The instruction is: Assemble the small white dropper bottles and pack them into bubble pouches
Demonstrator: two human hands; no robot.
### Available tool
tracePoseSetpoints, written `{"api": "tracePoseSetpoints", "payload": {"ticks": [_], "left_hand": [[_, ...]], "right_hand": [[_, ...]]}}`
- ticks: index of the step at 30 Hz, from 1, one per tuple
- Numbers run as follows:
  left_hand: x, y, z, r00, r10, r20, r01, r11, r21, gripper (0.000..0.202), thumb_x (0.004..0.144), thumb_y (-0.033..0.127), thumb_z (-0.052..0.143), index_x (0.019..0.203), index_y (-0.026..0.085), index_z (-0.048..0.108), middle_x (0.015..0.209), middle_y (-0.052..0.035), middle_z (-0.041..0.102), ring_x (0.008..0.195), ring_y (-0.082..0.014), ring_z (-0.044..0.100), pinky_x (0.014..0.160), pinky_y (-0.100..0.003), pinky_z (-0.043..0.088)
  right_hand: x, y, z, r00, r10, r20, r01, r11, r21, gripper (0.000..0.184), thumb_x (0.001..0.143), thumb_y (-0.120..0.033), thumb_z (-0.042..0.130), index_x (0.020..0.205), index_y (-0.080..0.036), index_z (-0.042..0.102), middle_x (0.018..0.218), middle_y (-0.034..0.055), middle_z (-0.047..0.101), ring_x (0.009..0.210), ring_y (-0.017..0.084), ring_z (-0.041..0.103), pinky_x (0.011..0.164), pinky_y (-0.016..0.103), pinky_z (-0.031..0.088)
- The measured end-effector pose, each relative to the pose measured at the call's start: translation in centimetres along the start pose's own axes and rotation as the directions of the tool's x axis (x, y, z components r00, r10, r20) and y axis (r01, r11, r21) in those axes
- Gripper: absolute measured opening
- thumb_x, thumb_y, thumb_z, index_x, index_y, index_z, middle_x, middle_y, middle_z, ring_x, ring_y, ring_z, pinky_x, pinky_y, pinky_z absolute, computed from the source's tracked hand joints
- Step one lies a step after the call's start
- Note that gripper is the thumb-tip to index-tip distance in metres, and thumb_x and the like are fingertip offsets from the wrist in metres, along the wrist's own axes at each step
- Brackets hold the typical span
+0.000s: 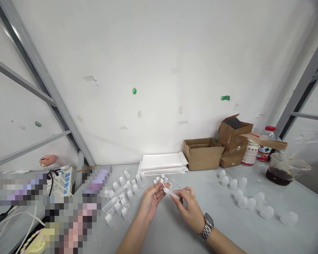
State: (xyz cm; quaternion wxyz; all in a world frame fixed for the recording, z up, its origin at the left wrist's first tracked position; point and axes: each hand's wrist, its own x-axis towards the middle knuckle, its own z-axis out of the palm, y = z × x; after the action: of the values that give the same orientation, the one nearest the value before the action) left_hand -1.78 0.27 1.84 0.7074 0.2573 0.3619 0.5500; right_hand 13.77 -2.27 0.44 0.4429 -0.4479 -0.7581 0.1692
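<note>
In front of me my right hand [190, 207] is closed around a small translucent dropper bottle [174, 194], tilted with its white nozzle toward the left. My left hand [149, 201] pinches a small white cap piece [163, 185] beside that nozzle; its exact shape is partly hidden by the fingers. Just beyond the fingertips lie several loose white caps [163, 176] with thin straps. To the left of my left hand stand several small bottles with white caps [110, 219], with clear tubes lying among them. Several translucent bottles without caps [266, 212] are spread over the table's right side.
White flat envelopes [163, 161] are stacked against the wall. Beside them are an open cardboard box [204, 157], a brown paper bag [231, 141] and a plastic bowl of dark liquid [281, 174]. A power strip [65, 181] with cables lies at the left.
</note>
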Motion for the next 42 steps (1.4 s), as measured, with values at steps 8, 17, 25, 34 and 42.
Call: {"api": "tracePoseSetpoints", "payload": {"ticks": [8,17,25,34,42], "left_hand": [[0.1,-0.3,0.0,0.999,0.032,-0.031,-0.029,0.994,0.103,0.018,0.067,0.026,0.065,0.076,0.011,0.065,0.083,-0.0124,0.071,0.075,-0.0181,0.066,0.075,-0.028,0.047],[-0.3,-0.7,-0.1,0.998,0.046,-0.051,-0.034,0.975,0.219,0.018,0.062,0.029,0.068,0.066,0.013,0.062,0.078,-0.0121,0.072,0.079,-0.0228,0.066,0.083,-0.035,0.044],[-0.1,-0.5,0.1,0.999,0.034,0.006,-0.034,0.936,0.351,0.029,0.062,0.038,0.067,0.071,0.011,0.065,0.082,-0.0133,0.071,0.082,-0.0234,0.064,0.085,-0.035,0.043],[-1.4,-1.2,1.1,0.841,0.541,-0.004,-0.416,0.653,0.633,0.029,0.077,0.043,0.049,0.090,0.019,0.061,0.094,-0.0075,0.063,0.078,-0.0172,0.060,0.073,-0.027,0.043],[-2.8,-3.3,1.3,0.688,0.492,0.534,-0.595,-0.038,0.803,0.032,0.080,0.025,0.043,0.050,0.022,0.053,0.042,0.0000,0.046,0.040,-0.0117,0.038,0.048,-0.026,0.028]], "right_hand": [[-0.1,0.2,0.4,1.000,-0.009,-0.024,0.007,0.998,-0.061,0.016,0.085,-0.030,0.045,0.082,-0.020,0.058,0.062,-0.0021,0.060,0.053,0.012,0.050,0.076,0.034,0.033],[-0.2,0.3,0.4,1.000,-0.005,0.007,0.006,0.994,-0.110,0.017,0.085,-0.029,0.044,0.076,-0.019,0.055,0.061,-0.0004,0.059,0.055,0.014,0.048,0.072,0.033,0.035],[-0.4,0.2,0.3,0.994,0.058,0.094,-0.045,0.989,-0.138,0.017,0.085,-0.031,0.044,0.079,-0.019,0.056,0.064,0.0016,0.060,0.065,0.017,0.052,0.068,0.032,0.039],[1.2,2.8,-1.4,0.976,0.044,-0.212,-0.038,0.999,0.033,0.024,0.086,-0.037,0.039,0.092,-0.019,0.054,0.081,0.0072,0.062,0.078,0.020,0.056,0.076,0.037,0.043],[6.1,1.3,0.4,0.969,0.167,-0.180,-0.132,0.973,0.191,0.040,0.074,-0.055,0.050,0.080,-0.018,0.064,0.063,-0.0004,0.048,0.058,0.015,0.048,0.056,0.029,0.044]]}}
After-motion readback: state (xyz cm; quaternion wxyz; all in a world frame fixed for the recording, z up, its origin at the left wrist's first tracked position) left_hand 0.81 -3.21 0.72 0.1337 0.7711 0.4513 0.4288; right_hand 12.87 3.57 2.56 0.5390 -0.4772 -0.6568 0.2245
